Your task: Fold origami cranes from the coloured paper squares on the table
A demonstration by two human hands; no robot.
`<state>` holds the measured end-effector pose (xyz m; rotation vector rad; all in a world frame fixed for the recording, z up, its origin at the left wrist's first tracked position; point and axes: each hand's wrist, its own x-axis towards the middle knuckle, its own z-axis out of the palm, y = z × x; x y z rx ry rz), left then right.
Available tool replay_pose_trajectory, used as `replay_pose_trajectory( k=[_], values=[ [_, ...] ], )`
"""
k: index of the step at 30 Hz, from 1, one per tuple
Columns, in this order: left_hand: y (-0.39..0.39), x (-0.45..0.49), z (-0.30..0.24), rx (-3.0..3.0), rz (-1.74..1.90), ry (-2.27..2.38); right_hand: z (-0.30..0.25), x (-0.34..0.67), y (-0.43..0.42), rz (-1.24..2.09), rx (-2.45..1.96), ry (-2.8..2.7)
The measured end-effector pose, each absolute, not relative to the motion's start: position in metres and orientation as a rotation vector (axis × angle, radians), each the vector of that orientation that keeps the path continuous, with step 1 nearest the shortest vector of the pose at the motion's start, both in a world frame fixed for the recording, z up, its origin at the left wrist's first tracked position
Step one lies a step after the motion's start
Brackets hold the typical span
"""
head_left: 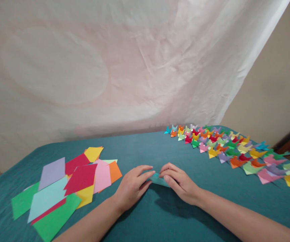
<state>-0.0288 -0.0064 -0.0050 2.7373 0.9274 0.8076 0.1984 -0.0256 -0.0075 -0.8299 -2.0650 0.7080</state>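
A small teal piece of folded paper (157, 178) lies on the teal tablecloth (140, 148) in front of me. My left hand (132, 185) rests on its left end, fingers stretched and pressing down. My right hand (179, 181) covers its right end, fingers bent and pressed onto the paper. Both hands meet over the paper, fingertips almost touching.
A loose pile of coloured paper squares (66, 181) lies to the left of my hands. Several rows of small folded paper figures (230, 148) in many colours stretch along the right side of the table. A pale creased sheet (109, 67) hangs behind.
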Motion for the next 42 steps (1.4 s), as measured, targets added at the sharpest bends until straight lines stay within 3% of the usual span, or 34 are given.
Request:
replay_pose_trajectory(
  k=[14,29,42],
  values=[
    [-0.011,-0.024,0.003,2.945,0.803,0.690,-0.009,0.195,-0.023,0.698,-0.952,-1.958],
    [-0.006,-0.029,-0.002,2.847,0.857,0.968,-0.016,0.214,-0.006,0.651,-0.949,-2.091],
    [-0.005,-0.031,-0.006,2.771,0.746,1.005,-0.020,0.217,-0.003,0.155,-0.936,-2.331]
  ],
)
